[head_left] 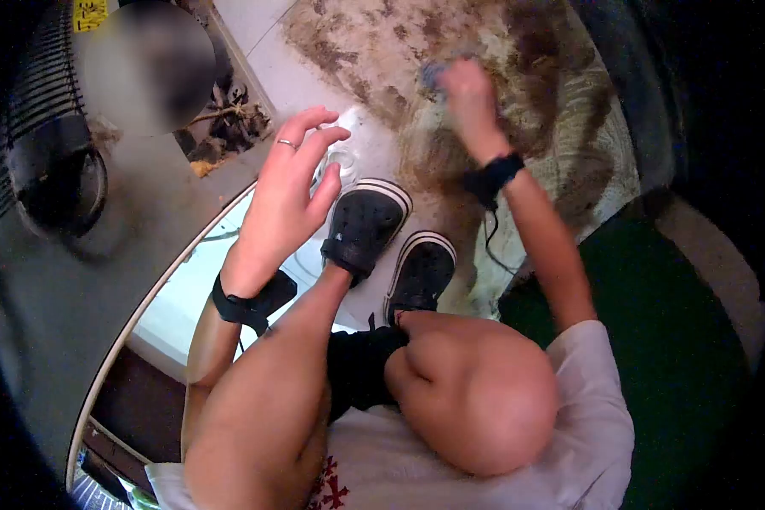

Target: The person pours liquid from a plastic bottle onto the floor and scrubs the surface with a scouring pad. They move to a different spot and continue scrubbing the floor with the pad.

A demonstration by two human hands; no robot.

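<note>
My right hand [472,89] is closed, fingers down, around a small blue-grey pad [433,76], blurred and mostly covered by the fingers. It is over a floor surface [561,93] smeared with brown dirt, with pale streaks running through it. My left hand [293,183] hovers over the lighter floor to the left, fingers apart and bent, holding nothing. A ring is on one of its fingers. Each wrist wears a black band, the right one [495,177] with a thin dark cord hanging from it.
My feet, in black clogs [370,221], stand between the hands, below my bent knees. A mirror-like panel with a pale edge [144,302] curves along the left. Beyond it are a dark slatted object [47,76] and brown debris [229,110]. Dark green material [629,340] lies at right.
</note>
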